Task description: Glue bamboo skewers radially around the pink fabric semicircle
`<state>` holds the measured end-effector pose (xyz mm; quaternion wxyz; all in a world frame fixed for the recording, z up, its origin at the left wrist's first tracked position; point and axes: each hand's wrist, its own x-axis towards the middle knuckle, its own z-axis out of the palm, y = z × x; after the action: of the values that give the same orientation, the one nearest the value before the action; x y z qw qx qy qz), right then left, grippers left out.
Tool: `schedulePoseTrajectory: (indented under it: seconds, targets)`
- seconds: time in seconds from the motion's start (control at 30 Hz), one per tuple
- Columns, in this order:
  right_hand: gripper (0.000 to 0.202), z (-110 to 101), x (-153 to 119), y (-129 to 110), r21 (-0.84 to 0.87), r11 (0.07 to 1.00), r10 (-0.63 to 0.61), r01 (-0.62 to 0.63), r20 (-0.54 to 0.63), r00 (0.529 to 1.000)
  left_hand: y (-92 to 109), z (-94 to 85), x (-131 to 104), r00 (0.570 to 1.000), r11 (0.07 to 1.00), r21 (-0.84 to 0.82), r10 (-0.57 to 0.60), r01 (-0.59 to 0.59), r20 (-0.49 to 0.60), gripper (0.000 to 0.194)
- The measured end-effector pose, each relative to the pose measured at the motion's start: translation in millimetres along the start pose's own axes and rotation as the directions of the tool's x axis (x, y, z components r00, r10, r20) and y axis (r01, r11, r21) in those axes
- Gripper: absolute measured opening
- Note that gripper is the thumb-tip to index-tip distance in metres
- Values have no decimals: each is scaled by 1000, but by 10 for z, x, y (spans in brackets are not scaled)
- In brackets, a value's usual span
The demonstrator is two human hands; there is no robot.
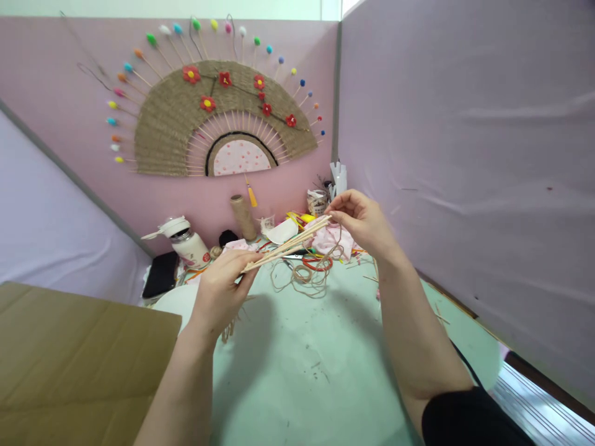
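My left hand point(226, 286) is closed around the near end of a bundle of thin wooden sticks point(288, 246), which slants up to the right above the table. At the far end of the sticks, my right hand point(360, 222) pinches with thumb and forefinger. A strand of brown twine point(302, 274) hangs near the right fingers and runs down to a loose tangle on the table. Whether the right fingertips grip the twine, the sticks or both is hard to make out. Red-handled scissors point(317, 264) lie beside the tangle, partly covered by it.
A white bottle point(189, 244) with its lid up, a black case point(161, 275), a cardboard tube point(243, 217) and pink cloth point(335, 240) line the back. Cardboard point(83, 359) stands at the left. A large twine fan point(162, 124) with red flowers hangs on the pink wall.
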<state>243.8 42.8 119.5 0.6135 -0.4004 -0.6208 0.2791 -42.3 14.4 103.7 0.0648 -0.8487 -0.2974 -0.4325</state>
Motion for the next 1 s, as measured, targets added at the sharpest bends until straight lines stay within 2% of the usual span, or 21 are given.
schedulePoseTrajectory:
  seconds: [0.27, 0.4, 0.53, 0.67, 0.77, 1.0]
  targets:
    - [27, 151, -22, 96, -60, 992, 105, -106, -25, 994, 23, -24, 1, 997, 998, 10, -53, 54, -64, 18]
    - [30, 325, -49, 159, -45, 981, 191, -189, 37, 981, 26, -44, -10, 992, 997, -1, -72, 72, -102, 21]
    - [32, 515, -59, 322, -42, 968, 249, -245, 106, 963, 93, -27, -1, 989, 999, -22, -41, 39, -143, 21]
    - [26, 616, -50, 460, -59, 972, 231, -225, 108, 967, 194, 13, 15, 983, 997, 54, 55, -47, -172, 22]
    - [23, 624, -24, 486, -75, 977, 206, -199, 96, 974, 234, 37, 17, 981, 986, 128, 124, -105, -152, 25]
    - [22, 602, 30, 447, -142, 987, 74, -78, -33, 997, 260, 60, 20, 959, 955, 177, 261, -240, -108, 27]
